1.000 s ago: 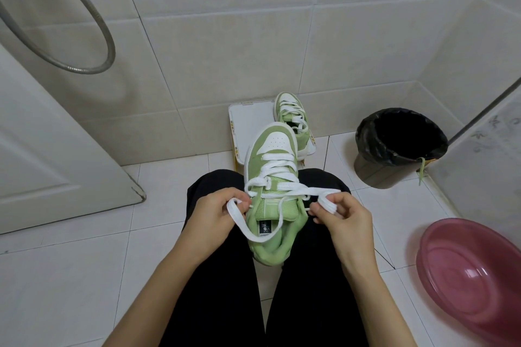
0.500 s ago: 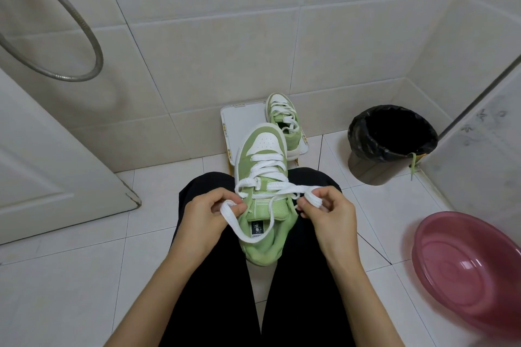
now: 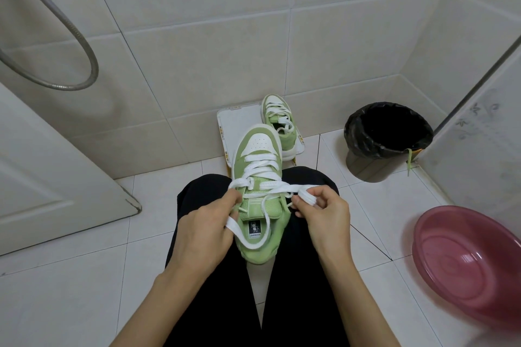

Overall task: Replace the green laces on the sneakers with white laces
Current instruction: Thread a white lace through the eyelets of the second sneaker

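The person sits low on the bathroom floor (image 3: 79, 276), knees together in black trousers (image 3: 307, 290), with one green sneaker (image 3: 253, 245) lying on the lap, toe pointing away toward the wall. A white lace (image 3: 260, 159) already crosses its eyelets in several rows. The left hand (image 3: 203, 231) has its fingers curled at the left side of the shoe and pinches the lace there; from that hand a slack loop of lace drops over the tongue, around its label, and climbs back up to the top eyelets. The right hand (image 3: 321, 214) is at the shoe's right side, thumb and fingers closed on a folded bit of the same lace, which runs taut across the upper rows between the two hands. Beyond the knees the second sneaker (image 3: 279, 121) stands on a white tray (image 3: 236, 127) pushed against the tiled wall, and it also wears white lacing. To the right is a bin with a black liner (image 3: 387, 135), and a green lace (image 3: 409, 160) hangs over its rim down the outside. A pink basin (image 3: 468, 262) sits on the floor nearer the person's right, beside a glass partition. A door (image 3: 42, 163) stands at the left, with a metal shower hose (image 3: 84, 45) looping above it.
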{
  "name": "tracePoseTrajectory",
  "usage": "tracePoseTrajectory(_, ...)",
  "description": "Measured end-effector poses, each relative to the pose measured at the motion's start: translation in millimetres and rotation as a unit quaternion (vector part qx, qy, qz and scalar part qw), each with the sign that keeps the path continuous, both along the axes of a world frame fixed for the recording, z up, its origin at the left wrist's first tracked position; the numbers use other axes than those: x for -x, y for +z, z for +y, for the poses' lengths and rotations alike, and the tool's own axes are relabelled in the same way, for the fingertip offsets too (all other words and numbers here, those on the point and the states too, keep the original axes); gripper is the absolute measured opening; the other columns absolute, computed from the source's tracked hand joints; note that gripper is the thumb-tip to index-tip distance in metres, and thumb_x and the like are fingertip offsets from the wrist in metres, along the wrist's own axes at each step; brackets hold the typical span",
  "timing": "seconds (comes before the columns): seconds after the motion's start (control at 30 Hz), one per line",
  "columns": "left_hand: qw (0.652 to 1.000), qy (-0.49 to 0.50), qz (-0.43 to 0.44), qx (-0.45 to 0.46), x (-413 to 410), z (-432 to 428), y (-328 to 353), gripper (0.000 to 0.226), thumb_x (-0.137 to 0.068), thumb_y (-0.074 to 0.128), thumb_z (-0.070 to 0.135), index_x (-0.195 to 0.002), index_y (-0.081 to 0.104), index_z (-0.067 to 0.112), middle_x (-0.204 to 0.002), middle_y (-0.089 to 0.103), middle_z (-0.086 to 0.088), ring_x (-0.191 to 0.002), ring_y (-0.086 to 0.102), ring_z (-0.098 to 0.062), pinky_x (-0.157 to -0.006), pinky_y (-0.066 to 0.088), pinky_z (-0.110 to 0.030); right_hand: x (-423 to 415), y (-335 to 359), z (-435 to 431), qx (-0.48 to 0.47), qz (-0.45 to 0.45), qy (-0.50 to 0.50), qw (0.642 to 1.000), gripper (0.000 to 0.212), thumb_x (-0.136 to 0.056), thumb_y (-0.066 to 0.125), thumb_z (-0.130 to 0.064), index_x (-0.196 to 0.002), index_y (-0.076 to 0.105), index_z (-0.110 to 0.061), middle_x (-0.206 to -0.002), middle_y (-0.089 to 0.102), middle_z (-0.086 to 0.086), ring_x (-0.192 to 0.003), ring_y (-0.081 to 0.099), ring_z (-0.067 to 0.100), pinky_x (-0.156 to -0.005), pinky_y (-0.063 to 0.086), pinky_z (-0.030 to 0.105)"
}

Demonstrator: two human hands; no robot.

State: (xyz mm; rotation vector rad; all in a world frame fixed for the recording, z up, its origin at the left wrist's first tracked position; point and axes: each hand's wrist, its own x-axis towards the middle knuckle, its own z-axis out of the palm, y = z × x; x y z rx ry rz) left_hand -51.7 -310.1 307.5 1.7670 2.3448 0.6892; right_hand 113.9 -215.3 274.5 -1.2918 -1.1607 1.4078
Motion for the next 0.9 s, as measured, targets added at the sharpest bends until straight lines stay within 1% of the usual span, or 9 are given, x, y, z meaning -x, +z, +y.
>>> tracePoseTrajectory(0.1,0.998,-0.041,0.039,0.034,-1.8,2.4,1.3,0.022,-0.087,0.052,0.013,-0.104,0.058,0.023,-0.089,0.053,0.006,-0.064,0.054,-0.023,-0.052,0.045,-0.032,0.3,2.5,-0.9,0.004,0.002,0.0,1.0,0.014,-0.08,0.071,0.002,-0.076,0.059,-0.004,-0.074,0.069,0.009,-0.063,0.065,0.009,-0.058,0.051,0.016)
tracePoseTrajectory(0.2,0.996,0.003,-0.085,0.012,3.9,5.2,-2.7,0.028,-0.082,0.049,-0.001,-0.092,0.06,0.023,-0.079,0.052,0.008,-0.065,0.05,-0.011,-0.057,0.038,-0.021,1.8,5.1,-4.9,0.009,0.011,0.005,1.0,0.019,-0.08,0.071,0.003,-0.073,0.058,-0.009,-0.072,0.069,0.006,-0.065,0.066,0.011,-0.059,0.051,0.018)
tracePoseTrajectory(0.23,0.99,0.029,-0.138,-0.002,7.4,5.7,-4.4,0.028,-0.082,0.049,-0.004,-0.086,0.06,0.021,-0.07,0.052,0.01,-0.06,0.048,-0.006,-0.054,0.033,-0.015,2.6,6.1,-7.1,0.008,0.021,0.008,1.0,0.02,-0.08,0.071,0.004,-0.071,0.058,-0.01,-0.072,0.069,0.006,-0.067,0.067,0.012,-0.059,0.051,0.018)
tracePoseTrajectory(0.33,0.971,0.064,-0.232,-0.011,13.7,7.2,-7.6,0.032,-0.082,0.048,-0.01,-0.074,0.058,0.019,-0.057,0.052,0.016,-0.048,0.038,-0.005,-0.048,0.03,-0.014,4.8,8.4,-13.8,-0.001,0.04,0.012,0.999,0.022,-0.079,0.072,0.003,-0.07,0.059,-0.012,-0.075,0.069,0.007,-0.069,0.069,0.013,-0.06,0.051,0.018)
tracePoseTrajectory(0.47,0.962,0.057,-0.266,-0.011,14.6,8.3,-10.1,0.032,-0.085,0.048,-0.009,-0.07,0.058,0.018,-0.06,0.055,0.013,-0.049,0.036,-0.005,-0.047,0.028,-0.014,6.0,11.4,-17.3,-0.005,0.068,0.013,0.998,0.02,-0.079,0.072,0.003,-0.071,0.059,-0.01,-0.073,0.07,0.0,-0.071,0.069,0.012,-0.063,0.052,0.017)
tracePoseTrajectory(0.63,0.96,0.046,-0.274,-0.013,18.2,9.4,-12.1,0.029,-0.088,0.049,-0.006,-0.078,0.06,0.019,-0.072,0.059,0.01,-0.056,0.04,-0.006,-0.053,0.032,-0.013,4.2,12.6,-21.7,-0.01,0.075,0.026,0.997,0.021,-0.078,0.073,0.001,-0.07,0.061,-0.015,-0.078,0.072,0.002,-0.078,0.071,0.014,-0.069,0.054,0.019)
tracePoseTrajectory(0.73,0.961,0.037,-0.275,-0.009,18.3,7.5,-12.2,0.027,-0.087,0.049,-0.006,-0.083,0.059,0.018,-0.078,0.062,0.017,-0.065,0.048,-0.014,-0.058,0.035,-0.013,6.7,11.9,-23.9,-0.014,0.049,0.025,0.998,0.02,-0.077,0.075,-0.001,-0.071,0.063,-0.016,-0.079,0.071,0.001,-0.08,0.071,0.012,-0.07,0.054,0.02)
tracePoseTrajectory(0.8,0.958,0.033,-0.283,-0.002,20.3,5.6,-10.9,0.026,-0.087,0.053,-0.004,-0.083,0.059,0.02,-0.078,0.063,0.014,-0.071,0.053,-0.018,-0.061,0.038,-0.013,9.6,12.0,-22.4,-0.03,0.005,0.027,0.999,0.02,-0.077,0.076,-0.004,-0.071,0.062,-0.017,-0.075,0.069,-0.007,-0.071,0.067,0.004,-0.066,0.05,0.016)
tracePoseTrajectory(0.9,0.947,0.02,-0.318,0.031,29.8,5.0,-4.2,0.022,-0.084,0.067,0.004,-0.086,0.058,0.024,-0.079,0.069,0.01,-0.071,0.063,-0.008,-0.066,0.043,-0.008,12.2,12.0,-24.8,-0.086,-0.078,0.037,0.993,0.022,-0.079,0.076,-0.009,-0.068,0.061,-0.022,-0.063,0.059,-0.018,-0.055,0.051,0.001,-0.055,0.039,0.01)
